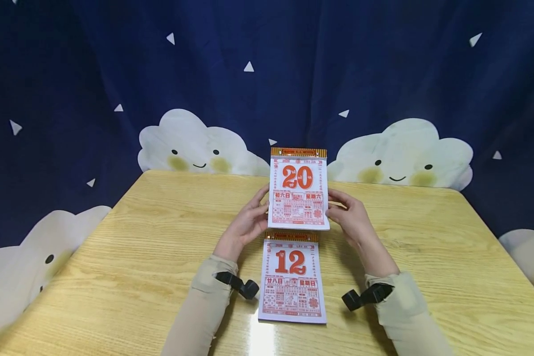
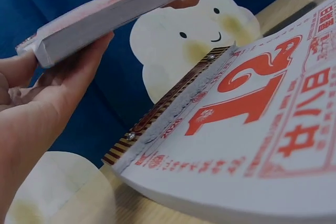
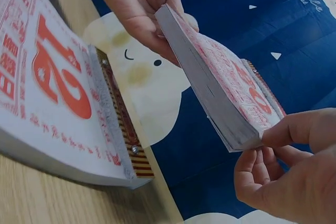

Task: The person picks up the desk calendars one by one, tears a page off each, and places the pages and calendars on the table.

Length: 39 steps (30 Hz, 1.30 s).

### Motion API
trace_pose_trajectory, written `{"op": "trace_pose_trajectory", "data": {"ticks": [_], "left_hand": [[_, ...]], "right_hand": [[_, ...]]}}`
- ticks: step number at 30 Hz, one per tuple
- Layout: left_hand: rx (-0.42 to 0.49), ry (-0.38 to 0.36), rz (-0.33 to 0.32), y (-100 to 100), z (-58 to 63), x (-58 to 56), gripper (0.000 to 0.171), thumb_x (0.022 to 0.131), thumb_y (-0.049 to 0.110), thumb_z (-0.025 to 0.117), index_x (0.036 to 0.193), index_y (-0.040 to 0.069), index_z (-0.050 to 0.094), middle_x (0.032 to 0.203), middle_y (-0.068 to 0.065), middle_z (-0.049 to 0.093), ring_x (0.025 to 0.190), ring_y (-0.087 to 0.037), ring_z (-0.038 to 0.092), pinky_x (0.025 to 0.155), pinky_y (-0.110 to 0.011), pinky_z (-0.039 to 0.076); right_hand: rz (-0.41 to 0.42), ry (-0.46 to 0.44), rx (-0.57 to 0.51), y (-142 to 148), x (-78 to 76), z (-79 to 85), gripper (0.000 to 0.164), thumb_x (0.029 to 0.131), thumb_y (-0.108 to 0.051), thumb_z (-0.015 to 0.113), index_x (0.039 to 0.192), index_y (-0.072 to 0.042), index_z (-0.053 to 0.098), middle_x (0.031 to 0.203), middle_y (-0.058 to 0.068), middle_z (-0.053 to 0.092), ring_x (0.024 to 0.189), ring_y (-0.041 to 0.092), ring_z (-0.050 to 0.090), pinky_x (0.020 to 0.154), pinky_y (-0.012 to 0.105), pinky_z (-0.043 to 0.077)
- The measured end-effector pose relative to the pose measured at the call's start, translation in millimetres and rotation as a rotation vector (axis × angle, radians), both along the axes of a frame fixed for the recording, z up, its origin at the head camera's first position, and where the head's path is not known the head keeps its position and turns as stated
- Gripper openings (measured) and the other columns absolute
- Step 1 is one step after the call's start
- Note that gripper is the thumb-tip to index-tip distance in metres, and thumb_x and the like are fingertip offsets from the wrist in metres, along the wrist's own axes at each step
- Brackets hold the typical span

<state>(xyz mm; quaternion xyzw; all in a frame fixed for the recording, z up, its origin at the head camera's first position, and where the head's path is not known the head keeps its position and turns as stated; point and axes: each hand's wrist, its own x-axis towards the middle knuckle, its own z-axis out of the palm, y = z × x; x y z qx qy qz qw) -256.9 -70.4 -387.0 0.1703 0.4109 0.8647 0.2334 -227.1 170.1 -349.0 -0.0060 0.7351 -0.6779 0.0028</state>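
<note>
The person's pale sleeves were closest, with a little black camera on each wrist. Between them, the calendar with the big red 12 lay face up on the wooden table, and no hand touched it. In the left wrist view, a rough, fuzzy strip showed under its stripy top band, so some pages seemed to be off.

Just past it, the calendar with the big red 20 was up in the air, with its front facing the person. The left hand held one side of it, with the thumb at the edge and the fingers underneath. The right hand pinched the other side between thumb and fingers.

Things looked partway along. The 12 was down on the table. The 20 was picked up, but it was not set down yet. I could not tell if any more was left to do. Behind the table hung a dark blue curtain with smiling clouds.
</note>
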Motion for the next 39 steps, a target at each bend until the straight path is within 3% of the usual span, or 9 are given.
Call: {"op": "trace_pose_trajectory", "data": {"ticks": [5, 8, 12, 15, 17, 21, 26, 32, 39], "left_hand": [[0.014, 0.008, 0.015, 1.7, -3.5, -2.4, 0.051, 0.097, 0.001, 0.026, 0.143, 0.021, 0.022, 0.104, -0.005, 0.059, 0.084, -0.016, 0.057, 0.077, -0.030, 0.052], [0.017, 0.024, 0.023, 1.4, -5.3, -2.8, 0.050, 0.096, 0.000, 0.027, 0.141, 0.022, 0.027, 0.103, -0.005, 0.060, 0.082, -0.015, 0.058, 0.076, -0.029, 0.052], [0.004, 0.035, 0.032, 0.0, -6.9, -2.7, 0.050, 0.096, 0.000, 0.028, 0.140, 0.023, 0.028, 0.104, -0.005, 0.059, 0.084, -0.016, 0.058, 0.076, -0.030, 0.051], [-0.016, 0.030, 0.049, -1.7, -8.1, -2.9, 0.051, 0.096, 0.000, 0.028, 0.142, 0.022, 0.024, 0.105, -0.004, 0.059, 0.085, -0.016, 0.058, 0.076, -0.031, 0.052], [-0.023, 0.021, 0.059, -2.8, -8.9, -3.4, 0.051, 0.096, 0.000, 0.027, 0.143, 0.021, 0.022, 0.106, -0.004, 0.059, 0.086, -0.016, 0.058, 0.076, -0.031, 0.052], [-0.023, 0.014, 0.060, -3.8, -9.3, -3.8, 0.052, 0.096, 0.001, 0.028, 0.144, 0.021, 0.019, 0.107, -0.005, 0.059, 0.087, -0.017, 0.058, 0.077, -0.031, 0.053], [-0.017, 0.015, 0.044, -3.5, -7.6, -2.1, 0.053, 0.096, 0.000, 0.027, 0.145, 0.020, 0.018, 0.109, -0.006, 0.058, 0.089, -0.017, 0.059, 0.077, -0.032, 0.053], [-0.005, 0.014, 0.037, -2.4, -7.1, -2.0, 0.052, 0.096, 0.000, 0.026, 0.144, 0.021, 0.020, 0.112, -0.007, 0.056, 0.092, -0.018, 0.058, 0.080, -0.033, 0.052], [0.001, -0.004, 0.054, -2.3, -7.2, -1.9, 0.051, 0.096, 0.000, 0.027, 0.142, 0.023, 0.023, 0.115, -0.008, 0.054, 0.093, -0.019, 0.059, 0.078, -0.033, 0.053]], "right_hand": [[-0.021, 0.030, 0.107, -1.6, 1.1, -0.9, 0.056, 0.080, 0.009, 0.049, 0.135, 0.003, 0.039, 0.122, 0.018, 0.044, 0.100, 0.015, 0.052, 0.075, 0.013, 0.048], [-0.032, 0.087, 0.237, -3.3, 1.4, -2.1, 0.058, 0.077, 0.007, 0.049, 0.134, 0.003, 0.039, 0.122, 0.019, 0.047, 0.106, 0.024, 0.051, 0.082, 0.022, 0.049], [-0.090, 0.289, 0.492, -6.7, 5.2, -2.6, 0.055, 0.076, 0.003, 0.054, 0.130, 0.003, 0.044, 0.120, 0.019, 0.049, 0.108, 0.032, 0.049, 0.091, 0.041, 0.045], [-0.121, 0.479, 0.642, -10.4, 9.3, -1.5, 0.044, 0.077, 0.000, 0.062, 0.121, 0.000, 0.055, 0.114, 0.015, 0.054, 0.104, 0.030, 0.051, 0.089, 0.044, 0.044], [-0.085, 0.595, 0.697, -13.4, 11.6, -0.2, 0.034, 0.078, -0.002, 0.066, 0.111, -0.003, 0.062, 0.107, 0.011, 0.058, 0.099, 0.026, 0.053, 0.085, 0.041, 0.045], [0.097, 0.738, 0.772, -18.7, 14.0, 0.2, 0.019, 0.075, -0.010, 0.072, 0.095, -0.009, 0.070, 0.092, 0.003, 0.063, 0.085, 0.018, 0.054, 0.073, 0.034, 0.046], [0.234, 0.758, 0.879, -22.0, 14.9, -4.0, 0.022, 0.069, -0.022, 0.079, 0.088, -0.015, 0.071, 0.095, -0.003, 0.060, 0.091, 0.015, 0.051, 0.079, 0.034, 0.043], [0.222, 0.742, 0.945, -23.3, 15.7, -5.5, 0.015, 0.072, -0.020, 0.077, 0.085, -0.017, 0.071, 0.096, -0.004, 0.057, 0.093, 0.016, 0.049, 0.081, 0.035, 0.041], [0.202, 0.792, 0.988, -26.3, 18.3, -4.6, 0.012, 0.079, -0.020, 0.070, 0.089, -0.014, 0.074, 0.092, -0.003, 0.062, 0.089, 0.015, 0.053, 0.083, 0.035, 0.043]]}}
